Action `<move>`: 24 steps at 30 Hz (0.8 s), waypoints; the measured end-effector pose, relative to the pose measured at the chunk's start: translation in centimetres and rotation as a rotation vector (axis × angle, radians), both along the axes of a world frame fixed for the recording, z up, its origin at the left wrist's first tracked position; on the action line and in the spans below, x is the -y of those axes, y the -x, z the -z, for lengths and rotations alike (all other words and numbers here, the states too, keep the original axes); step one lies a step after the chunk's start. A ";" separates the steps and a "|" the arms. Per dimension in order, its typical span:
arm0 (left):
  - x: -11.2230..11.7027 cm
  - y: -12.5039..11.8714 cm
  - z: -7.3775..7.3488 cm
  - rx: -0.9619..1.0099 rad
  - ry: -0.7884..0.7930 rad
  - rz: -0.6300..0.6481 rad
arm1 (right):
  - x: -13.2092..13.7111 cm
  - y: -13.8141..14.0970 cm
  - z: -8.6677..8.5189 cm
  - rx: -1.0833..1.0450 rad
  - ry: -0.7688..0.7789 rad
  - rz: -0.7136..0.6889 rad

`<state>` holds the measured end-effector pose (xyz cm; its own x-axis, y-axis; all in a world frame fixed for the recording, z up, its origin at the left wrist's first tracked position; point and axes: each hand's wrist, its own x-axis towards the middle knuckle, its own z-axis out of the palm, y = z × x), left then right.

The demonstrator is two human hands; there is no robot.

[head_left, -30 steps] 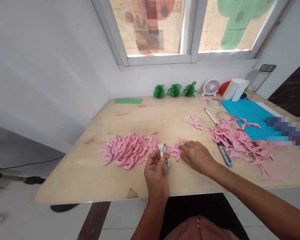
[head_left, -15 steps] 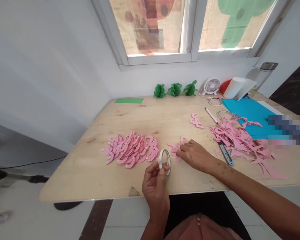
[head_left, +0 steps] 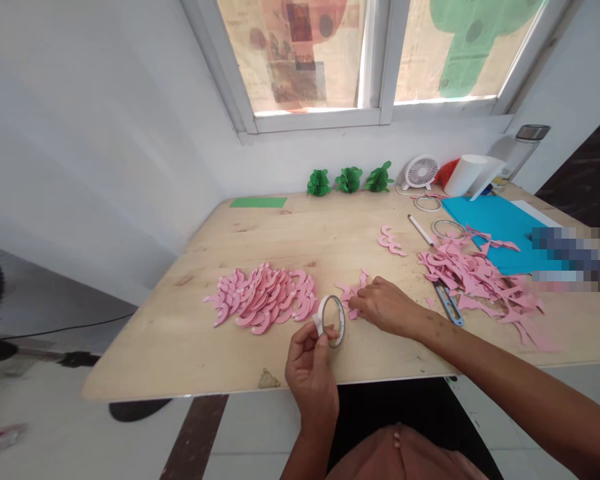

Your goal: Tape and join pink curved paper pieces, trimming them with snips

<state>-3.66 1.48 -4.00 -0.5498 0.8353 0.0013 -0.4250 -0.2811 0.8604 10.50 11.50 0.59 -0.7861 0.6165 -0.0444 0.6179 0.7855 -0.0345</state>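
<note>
My left hand [head_left: 311, 370] pinches a white roll of tape [head_left: 330, 320] and holds it upright just above the front edge of the wooden table [head_left: 180, 333]. My right hand [head_left: 387, 307] rests with curled fingers on a few small pink foam cut-outs [head_left: 349, 293] right of the tape; its fingertips press on one piece. A large heap of curved pink pieces [head_left: 263, 300] lies just left of the tape.
Pink offcuts [head_left: 480, 280] and a blue-handled cutter [head_left: 449, 303] lie to the right, on and beside blue sheets [head_left: 490, 223]. A pen [head_left: 421, 230], tape rings, a small fan [head_left: 421, 172], three green paper ornaments [head_left: 349, 180] and a green sheet [head_left: 258, 201] sit further back.
My left hand has drawn the tape roll back toward me and slightly lower. My right hand has stayed on the small pink pieces, shifting a little left.
</note>
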 end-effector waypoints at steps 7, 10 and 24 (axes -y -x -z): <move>0.1 0.0 0.2 -0.013 -0.002 0.000 | -0.5 0.6 -0.3 -0.022 0.065 -0.025; 0.1 0.1 0.3 -0.024 -0.009 0.015 | -0.2 0.5 -0.5 -0.030 0.080 -0.011; 0.0 0.0 0.1 -0.025 0.009 0.012 | -0.2 -0.3 -1.1 -0.044 0.166 -0.010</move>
